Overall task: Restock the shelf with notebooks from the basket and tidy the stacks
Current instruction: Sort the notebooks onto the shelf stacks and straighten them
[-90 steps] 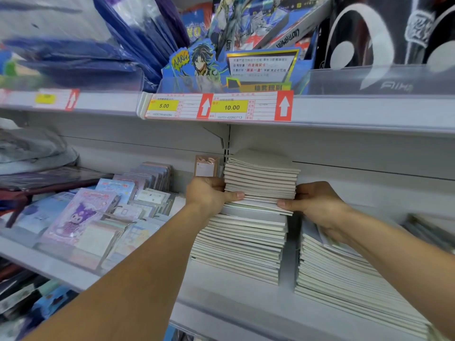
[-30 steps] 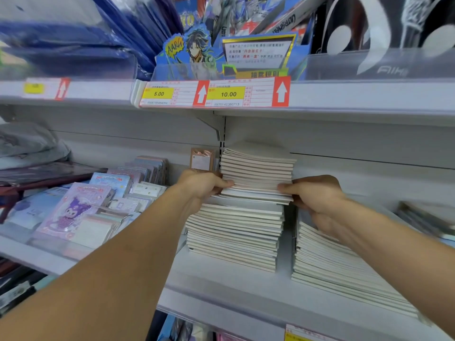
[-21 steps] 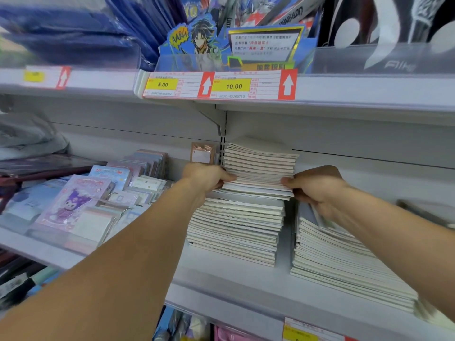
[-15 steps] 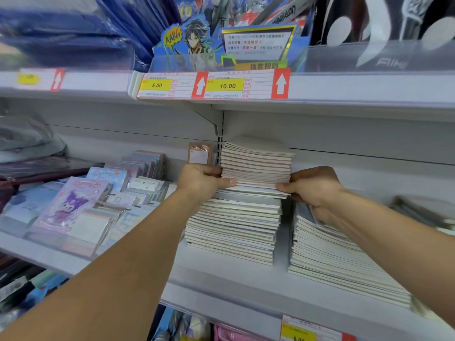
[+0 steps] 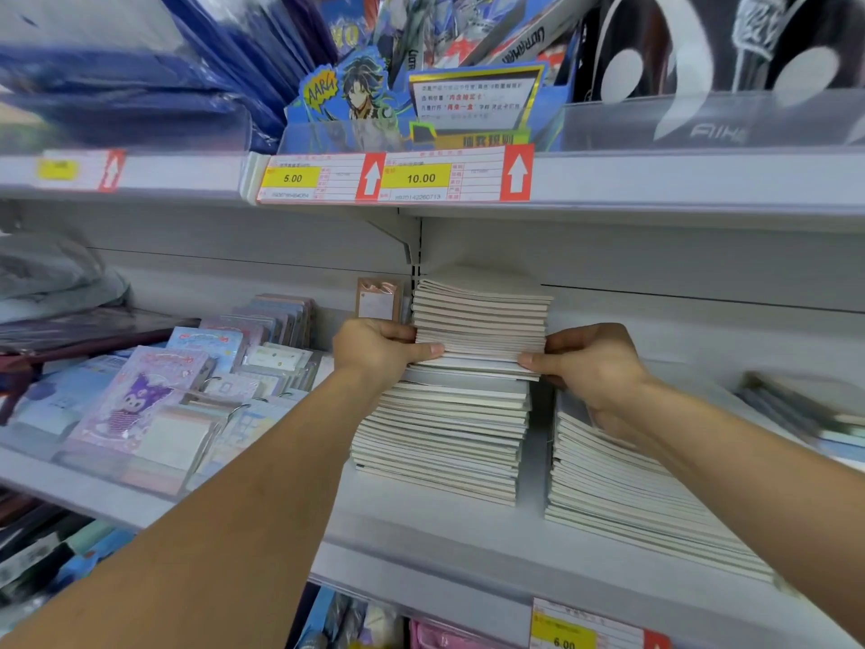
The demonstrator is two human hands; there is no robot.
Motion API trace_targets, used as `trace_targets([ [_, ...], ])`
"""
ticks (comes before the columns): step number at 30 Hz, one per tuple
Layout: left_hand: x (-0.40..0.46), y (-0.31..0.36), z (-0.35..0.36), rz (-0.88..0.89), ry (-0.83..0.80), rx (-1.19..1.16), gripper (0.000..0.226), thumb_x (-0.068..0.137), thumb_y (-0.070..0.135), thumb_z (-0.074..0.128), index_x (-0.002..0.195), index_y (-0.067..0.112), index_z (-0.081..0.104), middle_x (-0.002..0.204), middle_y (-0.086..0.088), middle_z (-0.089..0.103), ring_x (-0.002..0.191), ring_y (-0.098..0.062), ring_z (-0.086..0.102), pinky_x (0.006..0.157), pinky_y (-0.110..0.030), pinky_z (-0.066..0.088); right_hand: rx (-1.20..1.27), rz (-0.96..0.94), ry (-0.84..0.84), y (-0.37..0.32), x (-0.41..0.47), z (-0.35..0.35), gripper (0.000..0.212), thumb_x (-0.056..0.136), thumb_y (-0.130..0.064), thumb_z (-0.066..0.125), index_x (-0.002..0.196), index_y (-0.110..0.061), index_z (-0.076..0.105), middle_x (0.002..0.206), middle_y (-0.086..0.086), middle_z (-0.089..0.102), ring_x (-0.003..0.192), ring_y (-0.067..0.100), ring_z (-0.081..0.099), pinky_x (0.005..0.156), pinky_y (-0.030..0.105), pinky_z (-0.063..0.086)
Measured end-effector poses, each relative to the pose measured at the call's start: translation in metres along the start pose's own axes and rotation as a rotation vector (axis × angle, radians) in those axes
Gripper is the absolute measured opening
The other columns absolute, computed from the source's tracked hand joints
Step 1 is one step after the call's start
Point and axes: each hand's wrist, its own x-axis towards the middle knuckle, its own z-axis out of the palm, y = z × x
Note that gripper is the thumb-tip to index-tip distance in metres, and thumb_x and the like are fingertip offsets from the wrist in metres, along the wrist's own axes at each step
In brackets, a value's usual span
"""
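Note:
A tall stack of pale notebooks (image 5: 449, 433) stands on the white shelf (image 5: 421, 550). Its upper bundle of notebooks (image 5: 482, 316) sits slightly askew on the lower part. My left hand (image 5: 374, 351) grips the bundle's left side, thumb under its front edge. My right hand (image 5: 590, 367) grips the right side in the same way. A second, lower stack of notebooks (image 5: 627, 498) lies to the right, partly under my right forearm. No basket is in view.
Left of the stack lie packs of cartoon notepads (image 5: 140, 400) and ring-bound pads. The upper shelf's edge (image 5: 702, 180) with price tags (image 5: 398, 178) hangs close above the stack. Darker books (image 5: 805, 409) lie at the far right. A lower shelf shows below.
Both hands have kept their hold on the upper bundle. It has shifted slightly on the stack and my view has drifted a little.

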Motion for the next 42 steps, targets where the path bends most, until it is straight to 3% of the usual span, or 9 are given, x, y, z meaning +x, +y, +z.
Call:
trace_targets([
  [3, 0.002, 0.000, 0.000, -0.017, -0.020, -0.008, 0.036, 0.054, 0.019, 0.095, 0.083, 0.013, 0.073, 0.091, 0.000, 0.073, 0.092, -0.016, 0.068, 0.094, -0.028, 0.052, -0.005, 0.076, -0.111, -0.005, -0.001, -0.003, 0.031, 0.068, 0.001, 0.086, 0.096, -0.001, 0.072, 0.091, 0.011, 0.077, 0.079, 0.023, 0.075, 0.065, 0.024, 0.058],
  [8, 0.007, -0.001, 0.000, -0.030, -0.118, 0.028, 0.072, 0.041, 0.033, 0.095, 0.106, 0.008, 0.074, 0.105, -0.001, 0.074, 0.101, -0.020, 0.068, 0.100, -0.036, 0.050, -0.181, 0.038, -0.101, -0.004, 0.007, 0.002, 0.021, 0.072, -0.006, 0.086, 0.090, -0.007, 0.076, 0.092, 0.005, 0.077, 0.085, 0.024, 0.074, 0.086, 0.031, 0.057],
  [12, 0.012, 0.003, -0.004, -0.050, -0.200, 0.085, 0.076, 0.050, 0.026, 0.095, 0.118, 0.004, 0.068, 0.115, -0.004, 0.071, 0.107, -0.021, 0.066, 0.103, -0.035, 0.048, -0.198, 0.006, -0.102, -0.001, 0.007, 0.001, 0.018, 0.075, -0.010, 0.085, 0.091, -0.009, 0.077, 0.092, 0.003, 0.077, 0.086, 0.022, 0.074, 0.087, 0.031, 0.058],
  [18, 0.012, 0.001, -0.001, -0.054, -0.147, 0.079, 0.060, 0.051, 0.018, 0.094, 0.105, 0.004, 0.073, 0.101, -0.003, 0.075, 0.097, -0.020, 0.069, 0.098, -0.034, 0.052, -0.213, -0.026, -0.076, 0.002, 0.005, 0.000, 0.031, 0.075, -0.015, 0.086, 0.102, -0.007, 0.076, 0.099, 0.003, 0.075, 0.091, 0.020, 0.072, 0.090, 0.031, 0.057],
  [24, 0.007, 0.002, -0.004, -0.018, -0.147, 0.075, 0.075, 0.041, 0.029, 0.094, 0.107, 0.003, 0.071, 0.104, -0.005, 0.073, 0.099, -0.021, 0.068, 0.097, -0.033, 0.052, -0.224, -0.087, -0.047, 0.002, -0.002, -0.001, 0.025, 0.077, -0.017, 0.084, 0.097, -0.005, 0.076, 0.096, 0.006, 0.075, 0.088, 0.021, 0.071, 0.078, 0.028, 0.058],
  [29, 0.008, 0.004, -0.007, -0.038, -0.176, 0.038, 0.074, 0.059, 0.027, 0.091, 0.121, -0.001, 0.063, 0.120, -0.009, 0.066, 0.110, -0.022, 0.063, 0.104, -0.034, 0.048, -0.068, -0.009, -0.161, -0.003, -0.005, -0.008, 0.019, 0.074, -0.010, 0.085, 0.088, -0.001, 0.077, 0.090, 0.006, 0.078, 0.081, 0.018, 0.075, 0.061, 0.017, 0.055],
  [35, 0.011, 0.006, -0.004, -0.082, -0.166, -0.046, 0.076, 0.047, 0.024, 0.093, 0.113, -0.003, 0.068, 0.110, -0.009, 0.071, 0.099, -0.020, 0.069, 0.099, -0.034, 0.052, 0.125, 0.058, -0.159, -0.007, -0.006, -0.005, 0.029, 0.074, -0.006, 0.084, 0.095, 0.008, 0.070, 0.089, 0.016, 0.076, 0.078, 0.024, 0.075, 0.054, 0.020, 0.056],
  [39, 0.013, 0.005, -0.002, -0.081, -0.150, -0.053, 0.063, 0.057, 0.017, 0.092, 0.112, -0.002, 0.069, 0.106, -0.008, 0.073, 0.094, -0.017, 0.070, 0.095, -0.032, 0.054, 0.021, 0.004, -0.073, 0.003, 0.004, -0.002, 0.024, 0.071, -0.017, 0.088, 0.083, -0.001, 0.075, 0.089, 0.015, 0.076, 0.086, 0.030, 0.074, 0.072, 0.034, 0.062],
  [42, 0.011, 0.008, -0.005, -0.078, -0.169, -0.019, 0.082, 0.042, 0.030, 0.097, 0.112, 0.000, 0.068, 0.107, -0.007, 0.073, 0.097, -0.018, 0.070, 0.097, -0.033, 0.053, -0.042, -0.042, -0.058, 0.006, 0.004, -0.002, 0.024, 0.070, -0.022, 0.089, 0.079, -0.004, 0.076, 0.087, 0.012, 0.077, 0.086, 0.030, 0.074, 0.084, 0.045, 0.060],
])
